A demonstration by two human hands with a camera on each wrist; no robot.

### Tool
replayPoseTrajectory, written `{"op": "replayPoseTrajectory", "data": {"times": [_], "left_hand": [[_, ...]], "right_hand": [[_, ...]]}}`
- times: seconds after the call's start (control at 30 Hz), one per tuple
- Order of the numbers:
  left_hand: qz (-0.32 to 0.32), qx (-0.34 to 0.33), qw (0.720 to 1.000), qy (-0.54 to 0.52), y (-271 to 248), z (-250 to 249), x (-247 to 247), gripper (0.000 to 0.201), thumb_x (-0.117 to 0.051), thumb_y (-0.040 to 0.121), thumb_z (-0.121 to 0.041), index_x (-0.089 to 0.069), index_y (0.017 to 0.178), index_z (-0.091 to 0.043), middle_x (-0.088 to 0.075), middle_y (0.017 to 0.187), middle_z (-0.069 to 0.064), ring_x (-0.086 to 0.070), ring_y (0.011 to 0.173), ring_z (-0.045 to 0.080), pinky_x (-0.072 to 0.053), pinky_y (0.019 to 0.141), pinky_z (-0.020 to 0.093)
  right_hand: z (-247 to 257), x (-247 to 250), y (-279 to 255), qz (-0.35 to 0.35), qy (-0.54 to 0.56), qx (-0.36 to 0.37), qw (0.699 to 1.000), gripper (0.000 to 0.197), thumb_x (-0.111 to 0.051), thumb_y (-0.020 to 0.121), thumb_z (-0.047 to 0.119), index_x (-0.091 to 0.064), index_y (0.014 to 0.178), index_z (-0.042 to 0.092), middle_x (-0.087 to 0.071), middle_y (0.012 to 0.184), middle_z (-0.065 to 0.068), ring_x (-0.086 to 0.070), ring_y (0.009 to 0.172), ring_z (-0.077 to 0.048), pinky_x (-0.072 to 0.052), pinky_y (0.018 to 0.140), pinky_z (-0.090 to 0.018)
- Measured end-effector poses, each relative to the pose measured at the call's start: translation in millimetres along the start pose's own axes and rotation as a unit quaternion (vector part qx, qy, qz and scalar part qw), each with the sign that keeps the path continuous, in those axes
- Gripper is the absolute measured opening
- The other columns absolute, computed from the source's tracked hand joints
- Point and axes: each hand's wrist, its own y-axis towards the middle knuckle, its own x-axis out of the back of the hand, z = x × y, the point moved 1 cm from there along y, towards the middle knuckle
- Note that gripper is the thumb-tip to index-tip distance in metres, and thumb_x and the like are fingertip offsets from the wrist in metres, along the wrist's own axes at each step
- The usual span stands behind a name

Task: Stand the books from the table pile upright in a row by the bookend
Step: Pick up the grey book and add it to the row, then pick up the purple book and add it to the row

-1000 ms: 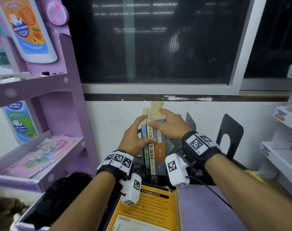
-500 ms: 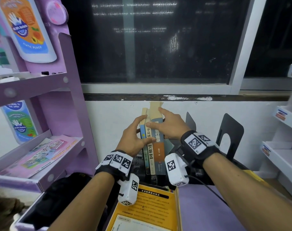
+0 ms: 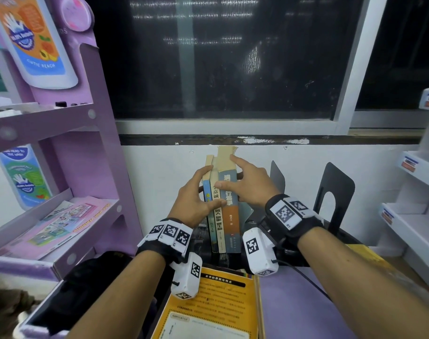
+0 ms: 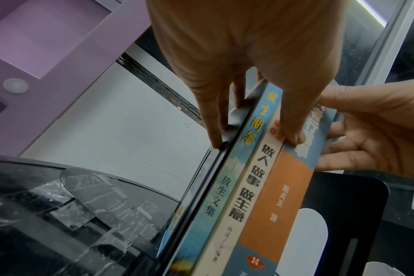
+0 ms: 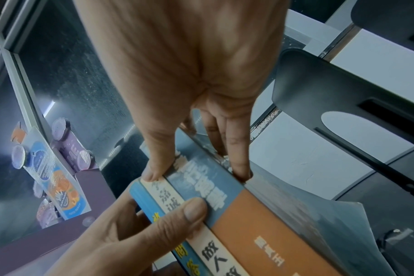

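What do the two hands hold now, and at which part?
Both grip the upright row of three books near the top: left hand round its left side, right hand round the right, thumbs on the spines.

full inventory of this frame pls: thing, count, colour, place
upright books: 3; blue, cream, blue-orange spines; centre, by the wall
bookends: 2 showing, black, right of the books
yellow book: 1, flat, nearest the camera
display shelf: 1, purple, left
white shelf: 1, right edge
window: 1, dark, above
left hand: grips the books' left side
right hand: grips their right side
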Motion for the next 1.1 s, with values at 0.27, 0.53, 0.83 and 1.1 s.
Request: {"op": "replayPoseTrajectory", "data": {"times": [0.27,0.53,0.83,1.1], "left_hand": [[0.014,0.024,0.999,0.023,-2.9,-10.6,2.4,0.078,-0.079,0.078,-0.023,-0.033,0.139,-0.038,-0.056,0.121,-0.011,-0.06,0.105,0.013,-0.051,0.07,0.01],[0.047,0.072,0.995,0.056,-12.1,-32.6,5.7,0.086,-0.074,0.083,-0.024,-0.018,0.149,-0.028,-0.054,0.126,-0.001,-0.058,0.098,0.011,-0.05,0.063,0.012],[0.001,0.071,0.994,0.088,-39.6,-66.3,10.9,0.08,-0.071,0.086,-0.024,-0.022,0.149,-0.02,-0.043,0.148,0.006,-0.046,0.13,0.024,-0.041,0.098,0.036],[-0.026,0.084,0.991,0.103,-68.9,-92.9,2.6,0.069,-0.068,0.088,-0.025,-0.031,0.145,-0.015,-0.044,0.144,0.009,-0.05,0.121,0.024,-0.042,0.097,0.034]], "right_hand": [[3.9,5.5,-1.1,0.025,-0.002,-0.005,1.0,0.09,-0.077,0.075,0.048,-0.028,0.149,0.032,-0.06,0.131,-0.007,-0.062,0.11,-0.021,-0.056,0.084,-0.034],[2.4,21.5,-9.8,0.081,0.034,-0.048,0.995,0.077,-0.074,0.083,0.032,-0.03,0.146,0.024,-0.066,0.113,-0.005,-0.07,0.092,-0.023,-0.059,0.08,-0.043],[5.4,70.4,-61.5,0.161,-0.058,-0.083,0.982,0.052,-0.067,0.088,0.037,-0.047,0.133,0.02,-0.061,0.116,-0.006,-0.065,0.098,-0.023,-0.057,0.085,-0.036],[1.8,97.1,-125.1,0.199,-0.139,-0.113,0.963,0.055,-0.069,0.077,0.058,-0.057,0.122,0.029,-0.063,0.115,-0.012,-0.064,0.106,-0.035,-0.056,0.088,-0.049]]}}
